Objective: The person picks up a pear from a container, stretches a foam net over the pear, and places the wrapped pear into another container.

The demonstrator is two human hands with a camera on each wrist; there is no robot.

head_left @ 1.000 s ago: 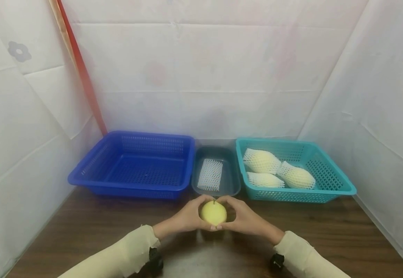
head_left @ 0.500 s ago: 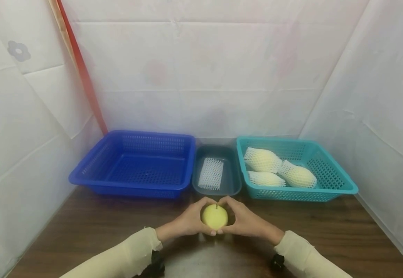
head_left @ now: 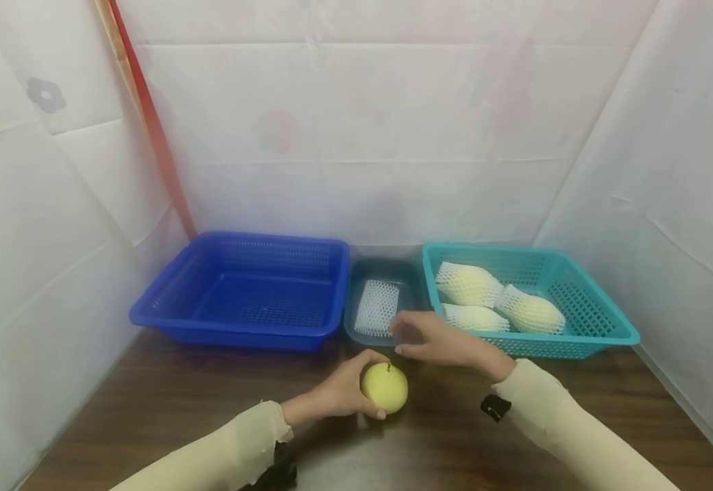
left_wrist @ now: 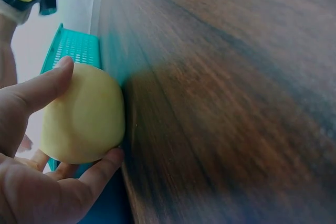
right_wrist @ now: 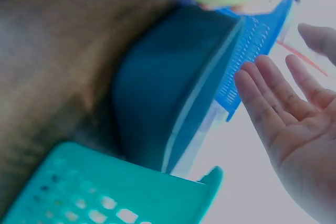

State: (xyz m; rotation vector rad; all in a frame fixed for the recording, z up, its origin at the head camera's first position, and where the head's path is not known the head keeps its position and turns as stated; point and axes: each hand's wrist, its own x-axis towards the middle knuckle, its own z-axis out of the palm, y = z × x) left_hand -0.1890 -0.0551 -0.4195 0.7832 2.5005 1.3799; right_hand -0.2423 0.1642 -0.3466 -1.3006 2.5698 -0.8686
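My left hand (head_left: 345, 389) grips a round yellow pear (head_left: 385, 389) with a short stem, thumb on one side and fingers on the other. In the left wrist view the pear (left_wrist: 84, 114) sits between thumb and fingertips, close over the table. My right hand (head_left: 439, 339) is off the pear, over the front right of a small dark grey tray (head_left: 416, 290), holding nothing. Its fingers are loosely extended in the right wrist view (right_wrist: 294, 108). A white foam net sleeve (head_left: 377, 308) lies flat inside that tray, just left of the right fingertips.
A blue basket (head_left: 239, 331) stands at the back left. On the right, a teal basket (head_left: 602, 339) holds several pears in foam nets (head_left: 468, 285). The brown wooden table (head_left: 166, 402) meets white cloth walls (head_left: 362, 102) behind and at both sides.
The right hand has let go of the pear and moved up and right to the grey tray. The left hand keeps the pear at nearly the same place. The head view has shifted slightly.
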